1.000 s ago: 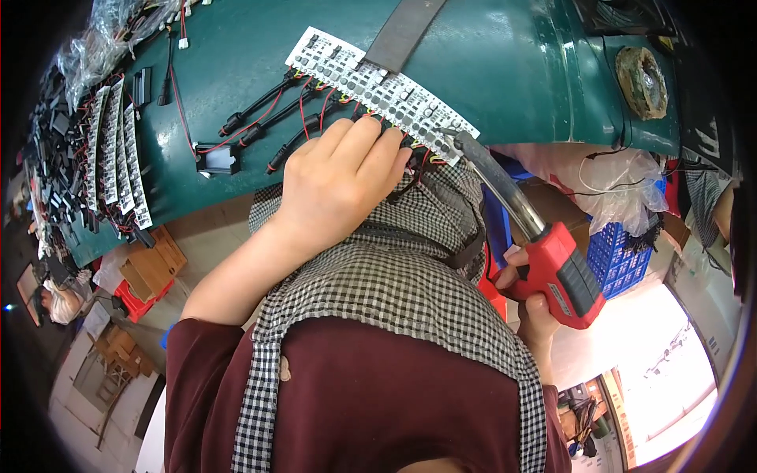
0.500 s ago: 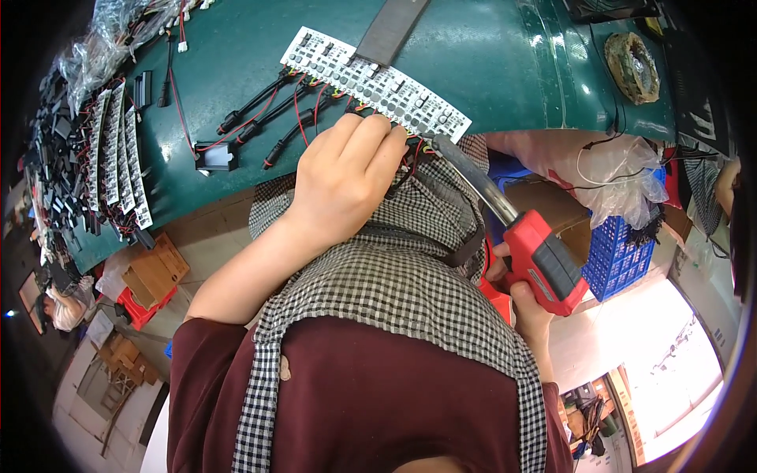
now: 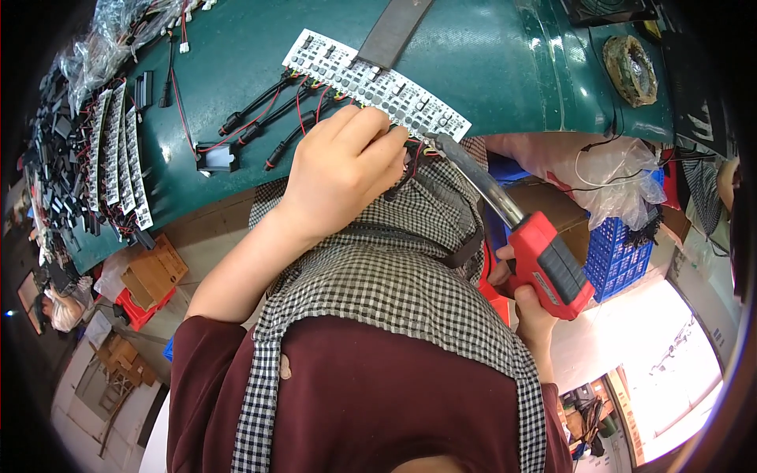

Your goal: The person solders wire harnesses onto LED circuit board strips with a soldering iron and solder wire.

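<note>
In my right hand is a red and black soldering gun. Its metal barrel slants up and left, and its tip meets the near edge of a white, curved circuit board strip near the strip's right end. My left hand is closed at the same edge, just left of the tip, pinching a wired cable lead mostly hidden under the fingers. Several black cable leads with coloured wires hang from the strip's left part. A dark flat bar lies across the strip's far edge.
The green table carries more board strips, a pile of black parts and an open black case on the left. A brownish ring-shaped roll sits at the far right. Below stand a blue crate and plastic bags.
My left hand has shifted slightly, its fingers and knuckles turning a little. The soldering gun's body has moved slightly down and right, while its tip stays by the board's edge.
</note>
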Available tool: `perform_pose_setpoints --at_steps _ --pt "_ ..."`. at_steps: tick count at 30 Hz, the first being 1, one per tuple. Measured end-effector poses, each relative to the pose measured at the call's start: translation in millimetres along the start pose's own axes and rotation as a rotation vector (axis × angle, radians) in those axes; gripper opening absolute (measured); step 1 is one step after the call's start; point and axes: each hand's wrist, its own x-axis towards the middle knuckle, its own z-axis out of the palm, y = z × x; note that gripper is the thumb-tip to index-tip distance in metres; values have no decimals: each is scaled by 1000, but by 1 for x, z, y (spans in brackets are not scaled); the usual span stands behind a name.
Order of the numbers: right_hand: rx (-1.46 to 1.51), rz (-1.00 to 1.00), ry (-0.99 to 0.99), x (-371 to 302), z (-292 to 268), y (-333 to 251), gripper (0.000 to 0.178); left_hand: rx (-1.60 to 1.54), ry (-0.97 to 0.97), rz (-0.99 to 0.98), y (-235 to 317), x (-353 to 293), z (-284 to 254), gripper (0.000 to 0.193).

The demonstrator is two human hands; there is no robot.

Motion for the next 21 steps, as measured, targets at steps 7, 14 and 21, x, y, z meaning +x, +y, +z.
perform_pose_setpoints --at_steps 7,14,21 --pt "-86 -14 -45 8 2 2 65 -22 38 68 -7 -1 2 28" --pt "-78 -21 -57 6 -1 0 59 -9 49 101 -9 -2 2 29" --pt "-126 -96 121 9 13 -6 68 -92 64 53 -13 -3 5 28"
